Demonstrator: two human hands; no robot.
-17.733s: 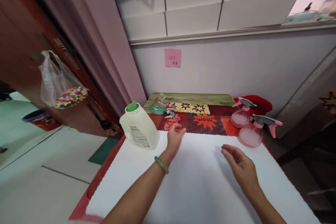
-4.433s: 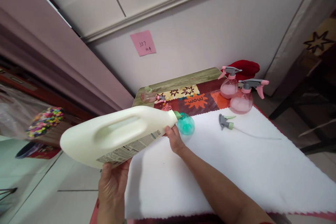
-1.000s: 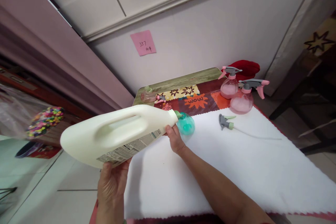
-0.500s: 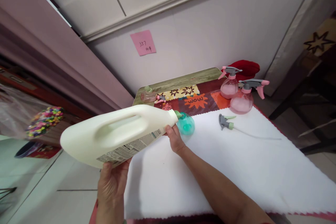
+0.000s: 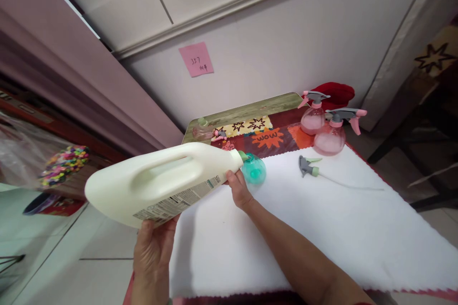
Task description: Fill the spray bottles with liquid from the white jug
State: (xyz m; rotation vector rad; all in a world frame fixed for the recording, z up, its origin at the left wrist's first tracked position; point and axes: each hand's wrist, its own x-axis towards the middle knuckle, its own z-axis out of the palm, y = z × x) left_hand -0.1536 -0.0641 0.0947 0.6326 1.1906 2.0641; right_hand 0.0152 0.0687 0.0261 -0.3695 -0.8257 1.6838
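Note:
A large cream detergent jug (image 5: 118, 183) lies tilted on its side in my two hands, its neck pointing right. My left hand (image 5: 155, 238) grips the labelled underside near the base. Close to the neck, my right hand (image 5: 238, 189) is closed around the jug from below. The jug's green spout (image 5: 243, 155) meets the mouth of a round teal spray bottle (image 5: 254, 170), which stands without its sprayer top on the white cloth (image 5: 229, 248). To the right lies a grey and green spray trigger (image 5: 308, 167) with its thin tube.
Two pink spray bottles (image 5: 329, 143) stand at the table's back right, before a red cloth item (image 5: 334, 94). Another clear pinkish bottle (image 5: 203, 131) lies at the back left. A pink note (image 5: 196, 59) is on the wall. Colourful small pieces (image 5: 64, 166) fill something at left.
The jug's base has shifted very slightly right in view. Its spout stays at the teal bottle's mouth, and both hands keep their grip.

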